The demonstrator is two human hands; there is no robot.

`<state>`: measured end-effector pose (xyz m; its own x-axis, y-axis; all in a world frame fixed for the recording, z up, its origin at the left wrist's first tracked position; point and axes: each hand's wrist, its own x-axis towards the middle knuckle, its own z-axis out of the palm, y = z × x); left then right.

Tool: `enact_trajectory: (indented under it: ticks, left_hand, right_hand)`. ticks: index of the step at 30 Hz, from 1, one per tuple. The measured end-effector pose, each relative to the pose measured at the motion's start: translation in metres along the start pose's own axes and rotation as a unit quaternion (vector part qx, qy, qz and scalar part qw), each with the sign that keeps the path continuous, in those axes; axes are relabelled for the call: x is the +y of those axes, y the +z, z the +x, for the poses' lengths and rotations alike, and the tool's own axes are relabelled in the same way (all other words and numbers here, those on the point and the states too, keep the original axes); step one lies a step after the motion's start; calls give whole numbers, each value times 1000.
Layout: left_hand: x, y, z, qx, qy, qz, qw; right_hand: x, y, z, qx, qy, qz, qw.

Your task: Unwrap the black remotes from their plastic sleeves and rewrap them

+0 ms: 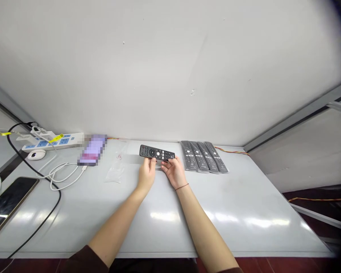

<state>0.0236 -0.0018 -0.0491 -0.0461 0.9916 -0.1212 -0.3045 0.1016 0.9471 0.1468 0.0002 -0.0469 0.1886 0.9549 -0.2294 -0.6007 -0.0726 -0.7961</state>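
Bags (226, 171) sheathe four remotes (201, 153); left fingers (152, 162) and right fingers (173, 161) grip a bare remote (156, 152).

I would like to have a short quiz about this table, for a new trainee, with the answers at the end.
1. True or false: the left hand and the right hand both touch the unwrapped remote.
2. How many bagged remotes lie side by side, right of the hands? A) two B) four C) six
3. Fill in: the thin bracelet is on the ___ wrist.

Key: 1 true; 2 B; 3 right.
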Motion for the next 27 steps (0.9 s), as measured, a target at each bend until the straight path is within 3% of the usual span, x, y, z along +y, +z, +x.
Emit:
enact_trajectory:
  ticks: [7,12,15,20,24,26,27]
  left_hand:
    - [9,-8,16,46,-14,-102,994]
    - [12,-14,21,84,26,-44,995]
    - [10,-16,23,62,44,-3,997]
    - [11,-14,17,5,47,29,998]
    - [24,-19,17,-87,85,118,986]
    - [34,-31,21,-84,121,193,970]
    - [39,-39,24,-55,138,232,961]
  right_hand:
    - [1,15,-17,-58,15,-135,989]
    - [9,23,-27,-138,27,-214,967]
    - [13,26,-30,-155,24,-235,959]
    - [19,28,-29,-125,-26,-248,960]
    - [21,31,-28,-70,-45,-223,971]
    - [20,32,-29,-56,-10,-201,978]
    - [19,32,-29,-51,9,-190,980]
